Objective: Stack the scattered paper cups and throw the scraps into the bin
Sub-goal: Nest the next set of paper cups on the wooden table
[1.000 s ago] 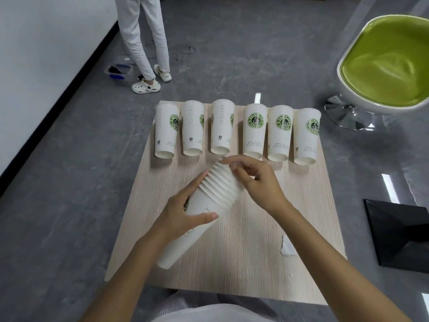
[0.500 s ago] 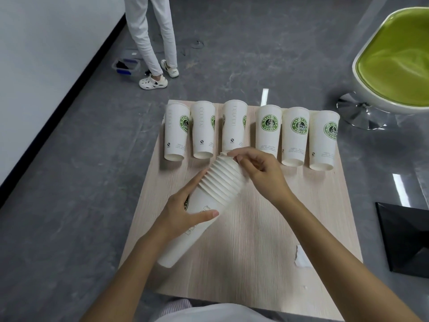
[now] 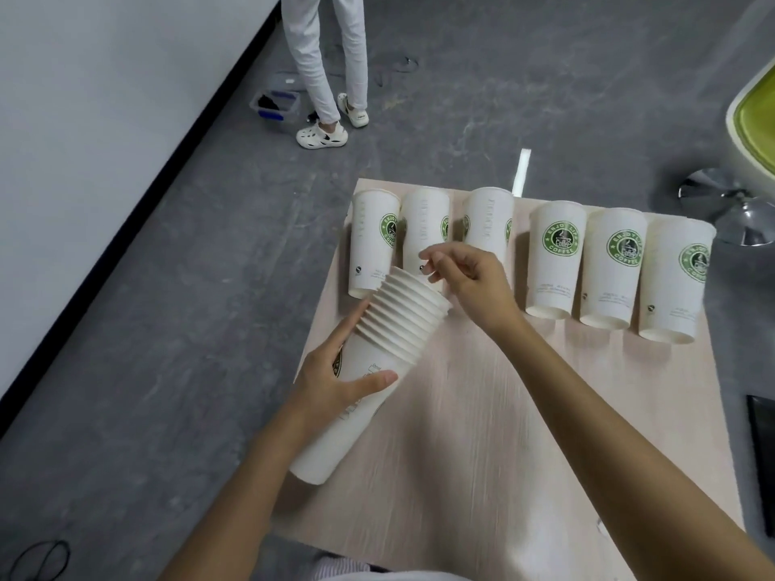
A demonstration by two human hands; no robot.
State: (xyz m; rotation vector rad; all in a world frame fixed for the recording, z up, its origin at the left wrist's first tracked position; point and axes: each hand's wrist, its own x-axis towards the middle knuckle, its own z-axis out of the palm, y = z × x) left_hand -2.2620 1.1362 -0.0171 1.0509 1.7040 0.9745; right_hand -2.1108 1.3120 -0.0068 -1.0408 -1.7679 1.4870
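Note:
My left hand (image 3: 331, 379) grips a tilted stack of white paper cups (image 3: 390, 329) around its lower half, above the left part of the wooden table (image 3: 524, 413). My right hand (image 3: 469, 274) hovers just past the stack's top rim with its fingers loosely curled and nothing visible in them. Several single cups with green coffee logos sit in a row along the far edge, from the leftmost (image 3: 373, 241) to the rightmost (image 3: 675, 278). My right hand partly hides the second and third cups. A small white scrap (image 3: 602, 528) peeks out beside my right forearm.
A black bin (image 3: 763, 454) is cut off at the right edge. A green and white chair (image 3: 755, 119) with a chrome base (image 3: 729, 207) stands at the far right. A person's legs (image 3: 323, 56) and a plastic box (image 3: 274, 104) are on the floor beyond the table.
My right hand has come off the stack's rim and moved a little up and left. The left hand still holds the stack. The view has swung to the left.

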